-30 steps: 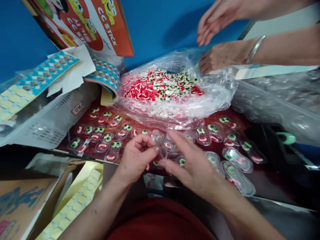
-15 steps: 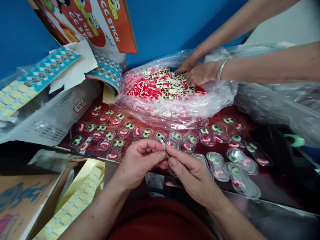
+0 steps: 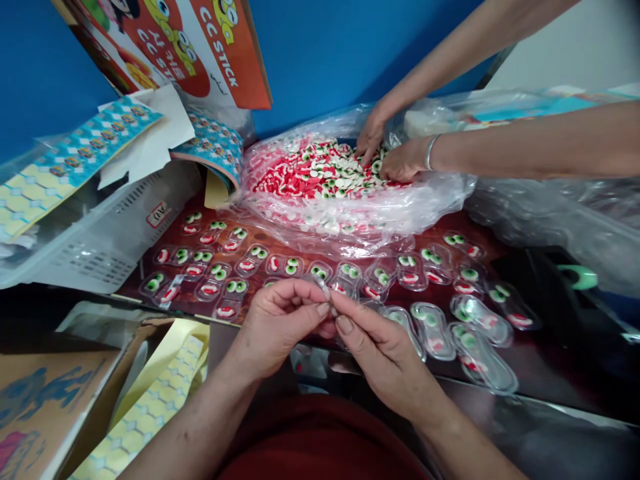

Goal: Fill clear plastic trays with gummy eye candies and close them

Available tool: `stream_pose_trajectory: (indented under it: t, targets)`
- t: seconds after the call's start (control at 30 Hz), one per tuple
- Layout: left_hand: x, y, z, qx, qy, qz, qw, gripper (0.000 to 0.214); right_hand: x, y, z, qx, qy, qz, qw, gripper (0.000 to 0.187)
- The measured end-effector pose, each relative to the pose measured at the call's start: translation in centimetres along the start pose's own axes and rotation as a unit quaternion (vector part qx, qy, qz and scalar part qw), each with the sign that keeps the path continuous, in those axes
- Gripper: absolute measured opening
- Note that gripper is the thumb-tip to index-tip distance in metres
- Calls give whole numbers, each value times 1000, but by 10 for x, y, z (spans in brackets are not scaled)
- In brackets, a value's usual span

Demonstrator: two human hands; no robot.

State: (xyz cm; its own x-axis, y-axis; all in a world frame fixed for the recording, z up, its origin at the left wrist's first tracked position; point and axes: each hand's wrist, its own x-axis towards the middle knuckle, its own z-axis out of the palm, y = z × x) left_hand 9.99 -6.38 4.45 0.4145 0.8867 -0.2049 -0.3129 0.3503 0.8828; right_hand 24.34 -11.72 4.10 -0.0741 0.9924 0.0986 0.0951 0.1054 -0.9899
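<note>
Between my two hands, above the table's front edge, is a small clear plastic shell (image 3: 321,287), seen nearly edge-on. My left hand (image 3: 285,320) pinches its left side between thumb and fingers. On the other side my right hand (image 3: 377,340) grips it with thumb and forefinger, and the fingertips of both hands almost meet. What lies inside the shell is mostly hidden by the fingers. Around my hands, several clear plastic shells with green eye pieces and red-and-white mouth pieces, such as this filled shell (image 3: 235,298), lie on the dark red table (image 3: 255,235).
Behind them sits a clear plastic bag (image 3: 330,240) of loose eye and mouth pieces, with a co-worker's hands (image 3: 400,160) in it. A white basket (image 3: 115,247) holding printed sheets (image 3: 100,137) stands left. Front left is a cardboard box (image 3: 50,393); a black object (image 3: 560,300) lies right.
The co-worker's hands have shifted and spread apart over the loose pieces in the bag. My own hands hold nearly the same pose on the shell.
</note>
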Motion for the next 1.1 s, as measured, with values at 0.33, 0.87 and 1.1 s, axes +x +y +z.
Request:
stream_pose_trajectory:
  t: [0.33, 0.87, 1.1]
  targets:
    - [2, 1, 10, 94, 75, 51, 991, 7, -1, 4, 8, -83, 21, -36, 996, 37]
    - [-8, -14, 5, 548, 64, 376, 745, 18, 9, 2, -6, -137, 13, -28, 990, 38]
    - [-6, -13, 2, 558, 37, 391, 730, 19, 10, 5, -8, -115, -4, -17, 993, 47]
